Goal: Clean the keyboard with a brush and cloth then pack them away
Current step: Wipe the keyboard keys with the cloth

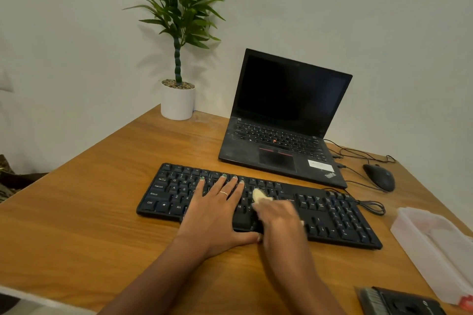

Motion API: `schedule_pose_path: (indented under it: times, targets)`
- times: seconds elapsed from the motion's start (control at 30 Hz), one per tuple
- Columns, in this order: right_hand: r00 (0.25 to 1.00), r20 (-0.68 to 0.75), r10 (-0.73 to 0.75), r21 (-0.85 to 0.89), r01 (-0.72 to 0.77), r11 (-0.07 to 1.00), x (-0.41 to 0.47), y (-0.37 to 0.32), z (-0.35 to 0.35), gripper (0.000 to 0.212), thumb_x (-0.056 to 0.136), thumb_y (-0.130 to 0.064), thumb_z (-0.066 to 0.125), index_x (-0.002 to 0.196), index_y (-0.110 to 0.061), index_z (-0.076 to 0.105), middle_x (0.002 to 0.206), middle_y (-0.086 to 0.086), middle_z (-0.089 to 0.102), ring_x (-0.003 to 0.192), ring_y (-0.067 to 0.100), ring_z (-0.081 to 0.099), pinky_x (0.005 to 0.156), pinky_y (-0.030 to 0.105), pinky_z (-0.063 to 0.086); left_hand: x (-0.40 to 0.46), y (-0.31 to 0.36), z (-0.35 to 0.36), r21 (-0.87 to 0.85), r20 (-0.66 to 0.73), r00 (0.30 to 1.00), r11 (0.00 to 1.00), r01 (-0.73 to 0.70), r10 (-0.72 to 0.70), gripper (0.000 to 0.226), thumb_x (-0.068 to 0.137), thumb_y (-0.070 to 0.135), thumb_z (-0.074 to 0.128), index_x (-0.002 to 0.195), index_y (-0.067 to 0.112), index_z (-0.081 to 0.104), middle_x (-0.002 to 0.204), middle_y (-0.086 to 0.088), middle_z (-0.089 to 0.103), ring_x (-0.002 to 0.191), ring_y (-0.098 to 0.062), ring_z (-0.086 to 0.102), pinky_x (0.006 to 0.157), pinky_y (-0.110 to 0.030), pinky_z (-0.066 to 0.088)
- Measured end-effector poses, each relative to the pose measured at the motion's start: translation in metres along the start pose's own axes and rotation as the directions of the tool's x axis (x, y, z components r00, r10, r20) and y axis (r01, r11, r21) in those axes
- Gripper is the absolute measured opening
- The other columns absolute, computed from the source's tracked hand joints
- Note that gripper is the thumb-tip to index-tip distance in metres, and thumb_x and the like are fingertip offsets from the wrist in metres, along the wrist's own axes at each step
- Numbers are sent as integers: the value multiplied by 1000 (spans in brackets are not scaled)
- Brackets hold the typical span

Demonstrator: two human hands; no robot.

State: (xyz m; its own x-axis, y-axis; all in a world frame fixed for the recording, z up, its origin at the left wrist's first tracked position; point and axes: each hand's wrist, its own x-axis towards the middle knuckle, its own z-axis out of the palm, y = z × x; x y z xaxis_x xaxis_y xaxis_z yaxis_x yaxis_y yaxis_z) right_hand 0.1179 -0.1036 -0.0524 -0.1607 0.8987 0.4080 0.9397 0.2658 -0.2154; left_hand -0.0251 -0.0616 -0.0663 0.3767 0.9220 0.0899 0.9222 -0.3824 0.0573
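Note:
A black wired keyboard (332, 215) lies across the middle of the wooden table. My left hand (217, 210) rests flat on its left-centre keys, fingers spread, thumb at the front edge. My right hand (279, 215) is blurred over the keys to the right of it, shut on a small pale yellow cloth (258, 195) that pokes out past the fingers. A dark brush (399, 302) with grey bristles lies at the table's near right corner, apart from both hands.
An open black laptop (281, 135) stands behind the keyboard, a black mouse (380, 176) and cables to its right. A translucent plastic box (435, 245) sits at the right edge. A potted plant (177, 100) stands at the back corner.

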Motion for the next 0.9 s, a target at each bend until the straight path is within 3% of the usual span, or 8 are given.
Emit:
schedule_pose_path:
  times: [0.1,0.23,0.4,0.47,0.57,0.7,0.83,0.9]
  targets:
    - [993,38,-108,43,106,993,-12,-9,0,34,83,-5,56,110,-24,65,107,-11,62,96,8,54,77,20,45,0,-1,1,1,2,1000,1000,0,0,110,69,90,13,155,25,-8,164,4,-7,149,-15,-11,120,-51,-4]
    - [991,-38,132,-6,-132,991,13,18,-7,33,90,-7,53,119,-21,56,118,-4,56,108,11,47,86,21,41,0,1,0,-11,15,1000,1000,-1,1,111,73,92,24,155,24,-8,164,4,-7,150,-16,-9,120,-51,-4]
    - [992,86,-90,55,85,995,-6,-16,-3,30,92,-15,50,119,-28,56,116,-12,53,106,6,41,85,20,36,-1,0,-1,-14,8,1000,1000,-2,2,108,73,90,18,155,24,-8,164,4,-7,149,-15,-11,120,-51,-4]
    - [999,35,9,26,-10,1000,0,0,-6,33,90,-15,55,121,-28,55,117,-10,54,106,5,43,85,18,38,-1,0,0,-14,1,1000,1000,-1,1,115,64,93,10,155,25,-8,164,4,-7,149,-15,-10,120,-50,-5]
    - [990,-51,128,-4,-128,992,13,14,-6,34,88,-7,55,118,-24,59,118,-4,57,110,9,47,87,19,39,-1,0,1,-25,0,1000,1000,-5,5,115,66,94,16,155,24,-8,164,4,-6,150,-15,-9,120,-50,-5]
    - [990,67,-127,54,124,991,1,-14,-2,24,91,-16,52,112,-23,61,110,-8,58,104,10,45,83,23,39,0,-1,2,-15,-17,1000,1000,-9,9,119,55,88,-1,155,25,-7,164,4,-5,150,-15,-10,120,-50,-4]
    - [997,-8,83,-21,-83,996,24,17,-7,30,90,-10,54,116,-23,60,116,-5,59,109,12,48,85,20,40,-1,0,2,-41,-2,1000,999,-2,2,120,61,96,16,155,24,-7,164,5,-5,150,-15,-8,120,-50,-6]
    - [997,-10,77,-8,-77,997,26,14,-6,32,89,-12,56,119,-23,58,120,-5,58,114,11,46,89,18,36,-1,0,2,-34,-16,1000,999,-2,2,119,62,95,12,155,24,-7,164,4,-5,150,-15,-8,120,-50,-7]
